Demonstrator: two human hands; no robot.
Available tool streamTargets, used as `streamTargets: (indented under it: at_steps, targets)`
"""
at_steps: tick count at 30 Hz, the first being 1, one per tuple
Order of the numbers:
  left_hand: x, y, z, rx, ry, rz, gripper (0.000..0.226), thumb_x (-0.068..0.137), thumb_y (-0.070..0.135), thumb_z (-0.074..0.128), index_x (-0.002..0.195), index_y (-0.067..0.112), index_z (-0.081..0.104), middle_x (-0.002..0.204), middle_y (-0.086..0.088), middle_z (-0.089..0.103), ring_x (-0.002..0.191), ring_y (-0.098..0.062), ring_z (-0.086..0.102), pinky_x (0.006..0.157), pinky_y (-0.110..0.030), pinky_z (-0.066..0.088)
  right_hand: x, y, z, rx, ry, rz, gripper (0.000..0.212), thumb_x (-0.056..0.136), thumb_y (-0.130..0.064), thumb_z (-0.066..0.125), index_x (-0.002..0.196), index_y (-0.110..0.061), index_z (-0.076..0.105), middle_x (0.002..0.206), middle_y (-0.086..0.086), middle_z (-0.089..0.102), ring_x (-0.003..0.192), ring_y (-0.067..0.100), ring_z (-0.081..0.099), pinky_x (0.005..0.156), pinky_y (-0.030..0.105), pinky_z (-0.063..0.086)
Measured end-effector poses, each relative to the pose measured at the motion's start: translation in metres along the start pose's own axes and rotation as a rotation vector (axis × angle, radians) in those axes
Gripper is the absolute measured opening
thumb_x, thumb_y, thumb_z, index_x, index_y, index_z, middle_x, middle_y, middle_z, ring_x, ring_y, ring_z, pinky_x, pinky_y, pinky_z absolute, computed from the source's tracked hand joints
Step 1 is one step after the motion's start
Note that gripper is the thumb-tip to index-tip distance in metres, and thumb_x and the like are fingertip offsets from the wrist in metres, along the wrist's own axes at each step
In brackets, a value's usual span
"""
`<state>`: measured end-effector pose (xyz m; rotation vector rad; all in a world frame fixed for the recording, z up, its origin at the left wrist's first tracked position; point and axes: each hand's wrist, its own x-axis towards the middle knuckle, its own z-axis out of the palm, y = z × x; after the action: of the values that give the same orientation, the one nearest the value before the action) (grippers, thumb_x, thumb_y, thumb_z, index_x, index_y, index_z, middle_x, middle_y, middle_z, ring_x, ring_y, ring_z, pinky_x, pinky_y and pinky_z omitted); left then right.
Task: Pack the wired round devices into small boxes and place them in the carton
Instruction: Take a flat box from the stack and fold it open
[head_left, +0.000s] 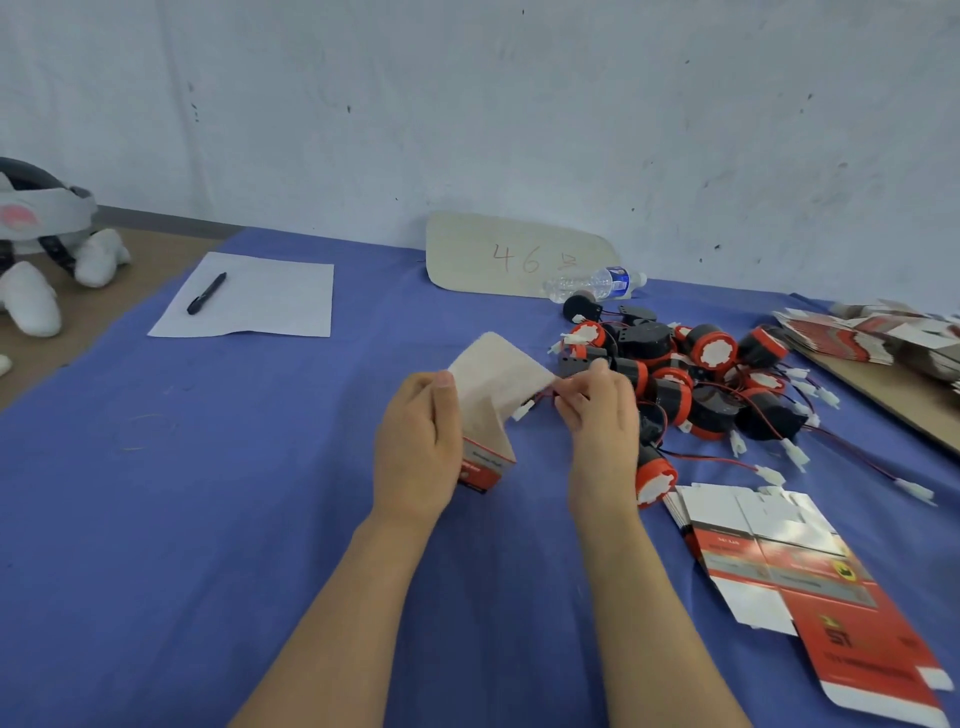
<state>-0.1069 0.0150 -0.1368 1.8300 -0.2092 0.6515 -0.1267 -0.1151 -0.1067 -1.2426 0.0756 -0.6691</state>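
My left hand (415, 441) grips a small red-and-white box (488, 415) standing on the blue cloth, its top flap raised and open. My right hand (597, 410) pinches the red wire of a device right beside the box's open top; a white connector (522, 411) dangles below the flap. The device at the end of that wire is hidden behind my right hand. A heap of black-and-red round wired devices (701, 374) lies just right of my hands. One more device (655, 475) lies close to my right wrist.
Flat unfolded boxes (769, 551) lie at the lower right, with another stack (872, 338) on a cardboard sheet at the far right. A water bottle (597, 283), a "46" cardboard sign (514, 254), paper with a pen (249, 296) and a headset (36, 218) sit farther back.
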Motion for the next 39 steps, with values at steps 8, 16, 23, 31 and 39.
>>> streamTargets:
  at_steps: [8,16,23,31,39]
  targets:
    - [0.002,-0.004,0.002,0.026,-0.046,0.109,0.029,0.100,0.027,0.042,0.075,0.019,0.055,0.086,0.008,0.056,0.081,-0.003,0.053,0.064,-0.008,0.038,0.000,0.009,-0.008,-0.279,-0.460,0.193,0.036,0.100,-0.037,0.041,0.099,-0.019,0.072,0.102,-0.001,0.073,0.101,0.014,0.066,0.094,0.033,0.051]
    - [0.004,-0.003,0.000,-0.132,0.007,-0.038,0.042,0.096,0.050,0.039,0.077,0.021,0.062,0.076,0.009,0.063,0.071,0.001,0.057,0.057,-0.009,0.042,0.001,0.008,-0.013,-0.399,-0.532,0.127,0.029,0.100,-0.027,0.046,0.116,-0.016,0.067,0.106,-0.002,0.072,0.104,0.014,0.065,0.095,0.034,0.051]
    - [0.007,0.008,0.000,-0.395,0.056,-0.149,0.036,0.096,0.045,0.046,0.085,0.015,0.064,0.077,0.016,0.066,0.069,0.004,0.061,0.060,-0.010,0.046,0.005,0.013,-0.013,-0.700,-0.174,-0.128,0.039,0.097,-0.027,0.052,0.061,-0.013,0.048,0.054,-0.005,0.039,0.052,0.006,0.031,0.050,0.020,0.026]
    - [0.008,0.009,0.010,-0.725,-0.159,-0.714,0.053,0.090,0.069,0.031,0.094,0.030,0.066,0.087,0.010,0.074,0.084,-0.009,0.069,0.077,-0.029,0.053,-0.007,0.018,0.003,-0.664,-0.003,-0.223,0.045,0.099,-0.028,0.047,0.056,-0.018,0.038,0.048,-0.010,0.037,0.047,0.007,0.032,0.048,0.022,0.026]
    - [0.004,0.008,0.005,-0.984,-0.428,-0.736,0.072,0.083,0.073,0.031,0.112,0.019,0.067,0.108,-0.007,0.071,0.094,-0.021,0.069,0.085,-0.038,0.051,-0.005,0.027,0.001,-0.345,-0.290,0.649,0.027,0.100,-0.020,0.041,0.073,-0.015,0.040,0.058,0.003,0.028,0.039,0.009,0.020,0.042,0.020,0.014]
